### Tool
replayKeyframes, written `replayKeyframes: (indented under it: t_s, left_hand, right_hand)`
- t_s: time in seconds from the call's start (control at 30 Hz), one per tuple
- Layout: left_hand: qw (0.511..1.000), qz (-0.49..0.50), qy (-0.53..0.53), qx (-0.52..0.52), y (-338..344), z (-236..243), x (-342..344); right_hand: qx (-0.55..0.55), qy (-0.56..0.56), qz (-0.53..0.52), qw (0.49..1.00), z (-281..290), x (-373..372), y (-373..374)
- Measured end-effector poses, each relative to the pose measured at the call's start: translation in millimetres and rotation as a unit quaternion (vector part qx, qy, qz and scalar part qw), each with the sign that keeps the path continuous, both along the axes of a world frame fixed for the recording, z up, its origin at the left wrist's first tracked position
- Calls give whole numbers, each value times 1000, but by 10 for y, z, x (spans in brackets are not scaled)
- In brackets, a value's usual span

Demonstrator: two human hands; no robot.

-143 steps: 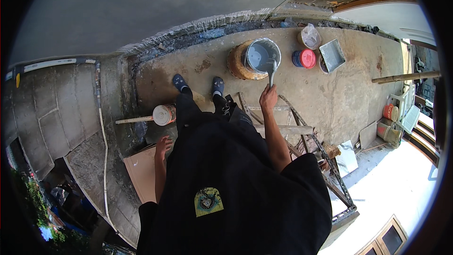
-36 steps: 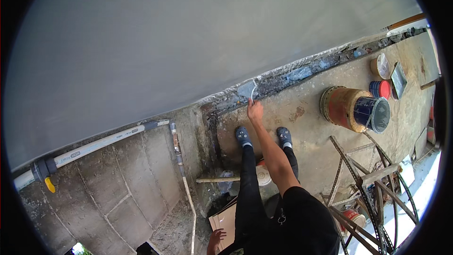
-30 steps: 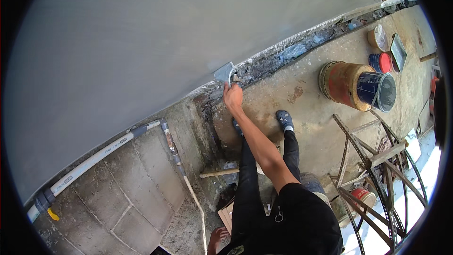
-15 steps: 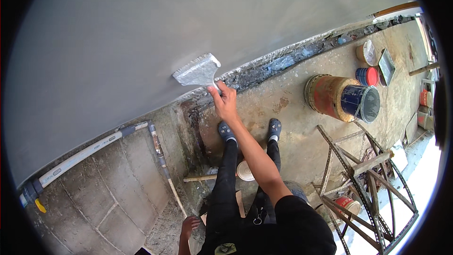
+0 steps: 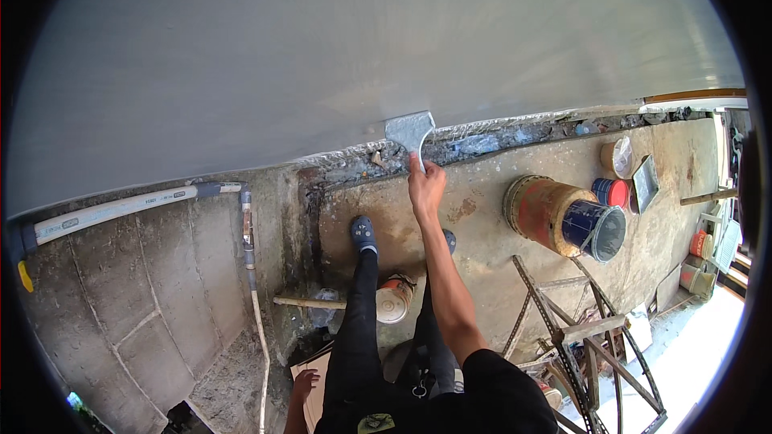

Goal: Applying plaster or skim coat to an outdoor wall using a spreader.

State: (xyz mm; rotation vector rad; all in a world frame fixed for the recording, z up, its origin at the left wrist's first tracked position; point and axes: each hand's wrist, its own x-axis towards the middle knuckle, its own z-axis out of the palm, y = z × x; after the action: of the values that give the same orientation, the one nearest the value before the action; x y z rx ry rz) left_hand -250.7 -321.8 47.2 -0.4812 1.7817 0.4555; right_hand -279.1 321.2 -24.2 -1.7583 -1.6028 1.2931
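Note:
My right hand [image 5: 426, 187] is closed around the handle of a wide flat paintbrush [image 5: 410, 130] coated in pale grey. Its broad end meets the lower part of a smooth grey wall [image 5: 241, 56], just above the wall's rough bottom edge. The right arm reaches straight out from a black sleeve. Down by my left thigh hangs my left hand [image 5: 304, 383], its fingers loosely apart and nothing visible in them. Part of that hand is hard to make out.
A white pipe [image 5: 121, 214] runs along the wall's base at left. To the right stand a large stained bucket [image 5: 540, 213], a dark blue bucket [image 5: 593, 229], a red-lidded can [image 5: 613, 192] and a paint tray [image 5: 645, 185]. A metal frame [image 5: 575, 329] stands nearer. Another bucket [image 5: 395, 299] sits between my legs.
The paintbrush has moved right along the wall's lower edge, and its head has turned more upright. The view has shifted, showing more of the bucket between my legs. My left hand stays low.

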Motion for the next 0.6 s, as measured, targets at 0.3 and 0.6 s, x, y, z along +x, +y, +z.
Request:
replayKeyframes:
  t_s: [0.3,0.6]
  left_hand:
    - [1000,5,-11,11,185,-31,-87]
    - [999,18,-41,-21,289,3,-264]
  right_hand:
    - [70,307,46,948,1388,32,131]
    - [-15,-1,-25,1000,-1960,746,135]
